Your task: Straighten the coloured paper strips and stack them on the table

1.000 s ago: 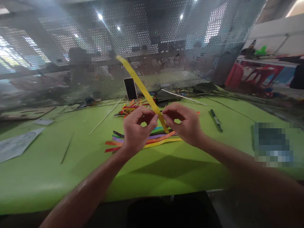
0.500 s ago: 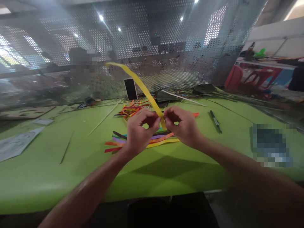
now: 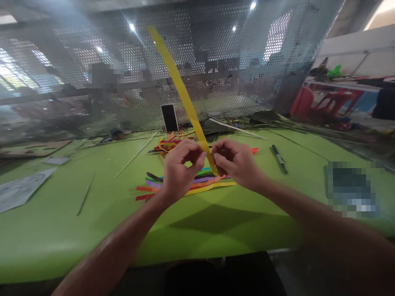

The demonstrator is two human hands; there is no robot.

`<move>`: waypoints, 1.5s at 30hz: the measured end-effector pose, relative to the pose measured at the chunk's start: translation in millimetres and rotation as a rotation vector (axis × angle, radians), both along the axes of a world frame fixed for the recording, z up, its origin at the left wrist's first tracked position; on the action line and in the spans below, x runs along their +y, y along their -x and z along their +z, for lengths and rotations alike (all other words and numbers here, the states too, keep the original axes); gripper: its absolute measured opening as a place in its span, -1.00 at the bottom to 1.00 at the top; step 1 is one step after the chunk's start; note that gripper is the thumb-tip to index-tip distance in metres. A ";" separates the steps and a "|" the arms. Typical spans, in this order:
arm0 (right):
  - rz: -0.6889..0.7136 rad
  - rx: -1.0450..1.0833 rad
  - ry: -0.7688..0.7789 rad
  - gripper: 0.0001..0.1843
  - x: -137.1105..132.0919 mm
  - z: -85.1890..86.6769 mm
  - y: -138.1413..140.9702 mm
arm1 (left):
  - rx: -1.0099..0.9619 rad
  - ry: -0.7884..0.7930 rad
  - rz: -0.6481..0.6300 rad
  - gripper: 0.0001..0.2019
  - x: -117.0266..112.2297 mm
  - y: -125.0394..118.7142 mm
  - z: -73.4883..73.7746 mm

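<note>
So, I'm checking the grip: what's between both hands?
In the head view, a yellow strip slants between left hand and right hand, above other coloured strips.

A craft workshop, by its green worktable (image 3: 216,238), coloured strips (image 3: 205,181) and perforated screen (image 3: 216,53).

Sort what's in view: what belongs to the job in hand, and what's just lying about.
In the job:
- yellow strip, at the fingertips of the left hand and right hand
- probably the coloured strips lying below

Seemingly just lying about:
- pen
- sheet with a drawing
- thin stick beside it
- dark-screened device behind
</note>
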State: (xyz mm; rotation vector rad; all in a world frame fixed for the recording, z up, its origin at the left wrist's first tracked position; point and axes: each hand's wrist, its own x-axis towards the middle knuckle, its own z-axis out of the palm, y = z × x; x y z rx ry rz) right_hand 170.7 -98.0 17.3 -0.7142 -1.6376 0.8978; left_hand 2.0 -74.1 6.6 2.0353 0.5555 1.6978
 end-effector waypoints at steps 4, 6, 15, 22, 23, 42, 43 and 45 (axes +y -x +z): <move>-0.042 0.019 -0.068 -0.87 -1.8 -0.6 1.0 | -0.050 0.154 -0.067 -0.93 1.2 -1.1 -0.9; -0.068 0.005 -0.114 -0.89 -1.6 -1.9 1.2 | -0.070 0.178 -0.076 -0.89 -0.1 -1.9 0.0; -0.262 -0.071 -0.388 -0.95 -1.7 -4.5 1.5 | -0.131 0.387 -0.178 -0.78 -0.5 -2.2 4.5; -0.317 -0.056 -0.361 -0.93 -1.8 -7.9 2.3 | -0.142 0.445 -0.146 -0.79 -1.3 -2.6 5.2; -0.309 -0.047 -0.354 -0.93 -2.0 -7.8 2.4 | -0.146 0.441 -0.145 -0.78 -1.1 -2.8 5.0; -0.088 0.128 -0.058 -0.76 -7.2 -4.1 5.5 | -0.135 0.475 -0.199 -0.77 0.9 -0.7 6.4; -0.091 0.139 -0.054 -0.77 -7.2 -4.2 6.0 | -0.143 0.479 -0.201 -0.77 1.2 -0.4 5.9; -0.102 0.154 -0.054 -0.78 -7.3 -4.1 6.9 | -0.156 0.490 -0.203 -0.78 1.3 0.0 5.1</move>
